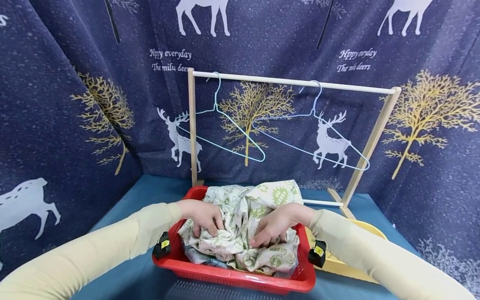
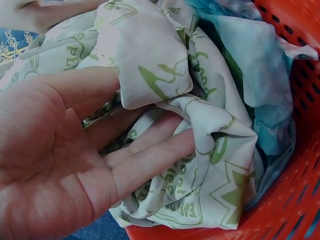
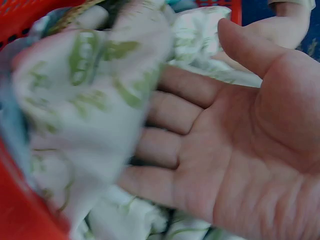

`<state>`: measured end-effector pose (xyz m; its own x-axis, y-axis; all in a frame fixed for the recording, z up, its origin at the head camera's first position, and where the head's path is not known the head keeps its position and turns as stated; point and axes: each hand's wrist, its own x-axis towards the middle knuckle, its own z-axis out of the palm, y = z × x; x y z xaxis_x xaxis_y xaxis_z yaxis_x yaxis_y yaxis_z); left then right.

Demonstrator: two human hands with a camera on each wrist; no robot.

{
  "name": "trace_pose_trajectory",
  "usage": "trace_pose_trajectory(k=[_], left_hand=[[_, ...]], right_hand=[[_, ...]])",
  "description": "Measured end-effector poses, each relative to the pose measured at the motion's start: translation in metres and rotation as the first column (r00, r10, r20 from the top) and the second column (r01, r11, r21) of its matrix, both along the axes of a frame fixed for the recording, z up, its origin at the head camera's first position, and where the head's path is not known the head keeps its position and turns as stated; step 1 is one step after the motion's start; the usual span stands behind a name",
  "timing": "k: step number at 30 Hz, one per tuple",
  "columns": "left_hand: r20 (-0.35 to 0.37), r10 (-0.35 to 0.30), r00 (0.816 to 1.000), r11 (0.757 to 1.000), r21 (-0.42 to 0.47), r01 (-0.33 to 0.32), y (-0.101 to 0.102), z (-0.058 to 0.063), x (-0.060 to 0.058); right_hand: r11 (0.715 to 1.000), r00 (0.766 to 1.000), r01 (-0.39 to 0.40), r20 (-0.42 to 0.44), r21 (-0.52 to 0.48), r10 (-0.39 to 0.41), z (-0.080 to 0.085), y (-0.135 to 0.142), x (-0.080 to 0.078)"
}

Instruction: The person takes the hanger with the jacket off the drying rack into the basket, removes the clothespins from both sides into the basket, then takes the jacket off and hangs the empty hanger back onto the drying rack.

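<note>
A red basket [image 1: 234, 276] holds a crumpled heap of white fabric [image 1: 275, 256] with green leaf and lettering prints. My left hand [image 1: 204, 216] reaches into the heap from the left. In the left wrist view its fingers [image 2: 150, 167] stretch out beneath a fold, their tips partly hidden. From the right comes my right hand [image 1: 276, 225], its fingers [image 3: 170, 112] slipped behind a hanging flap of the printed fabric and its thumb standing apart. Blue-and-white cloth [image 2: 260, 75] lies against the basket wall, under the printed fabric.
Behind the basket stands a wooden rack with a white rail [image 1: 277, 79]. Two wire hangers hang there, one light green [image 1: 240, 131], one bluish [image 1: 337, 135]. A yellow basket [image 1: 346, 266] sits beside the red one, partly behind my right forearm. A dark blue deer-print curtain [image 1: 150, 137] surrounds the table.
</note>
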<state>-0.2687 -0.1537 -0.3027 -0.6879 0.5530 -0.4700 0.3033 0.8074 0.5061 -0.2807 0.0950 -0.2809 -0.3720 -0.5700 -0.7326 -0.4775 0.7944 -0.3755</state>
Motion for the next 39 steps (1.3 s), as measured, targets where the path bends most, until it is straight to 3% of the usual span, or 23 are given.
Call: trace_pose_trajectory(k=[3, 7, 11, 15, 19, 23, 27, 33, 39], left_hand=[[-0.001, 0.007, 1.0, 1.0, -0.005, -0.007, 0.0, -0.002, -0.001], [0.0, 0.02, 1.0, 1.0, -0.012, -0.02, 0.001, -0.002, -0.001], [-0.001, 0.025, 1.0, 1.0, -0.016, -0.025, 0.0, -0.001, -0.001], [-0.003, 0.02, 1.0, 1.0, -0.015, -0.02, -0.001, -0.001, -0.001], [-0.006, 0.022, 1.0, 1.0, -0.01, -0.022, 0.0, -0.001, 0.0], [-0.003, 0.037, 0.999, 0.999, -0.015, -0.037, 0.001, -0.001, 0.0], [-0.009, 0.027, 1.0, 0.999, -0.018, -0.027, 0.001, -0.002, -0.001], [-0.016, -0.033, 0.999, 0.999, 0.004, 0.033, -0.002, -0.001, -0.002], [-0.01, -0.019, 1.0, 0.999, 0.031, 0.019, -0.004, 0.001, 0.0]], right_hand=[[1.0, 1.0, -0.017, -0.019, -0.007, 0.017, 0.019, 0.002, 0.005], [0.991, 0.998, -0.006, -0.064, -0.133, -0.002, 0.054, 0.01, 0.002], [0.953, 0.984, 0.051, -0.148, -0.299, -0.099, 0.086, 0.023, -0.01], [0.91, 0.97, 0.079, -0.178, -0.406, -0.164, 0.099, 0.033, -0.023], [0.86, 0.944, 0.134, -0.199, -0.493, -0.261, 0.094, 0.037, -0.032], [0.797, 0.894, 0.229, -0.202, -0.559, -0.399, 0.078, 0.037, -0.037], [0.772, 0.863, 0.281, -0.202, -0.571, -0.463, 0.061, 0.036, -0.04], [0.771, 0.871, 0.329, -0.141, -0.545, -0.471, 0.04, 0.035, -0.04], [0.777, 0.898, 0.369, -0.021, -0.51, -0.44, 0.026, 0.031, -0.033]])
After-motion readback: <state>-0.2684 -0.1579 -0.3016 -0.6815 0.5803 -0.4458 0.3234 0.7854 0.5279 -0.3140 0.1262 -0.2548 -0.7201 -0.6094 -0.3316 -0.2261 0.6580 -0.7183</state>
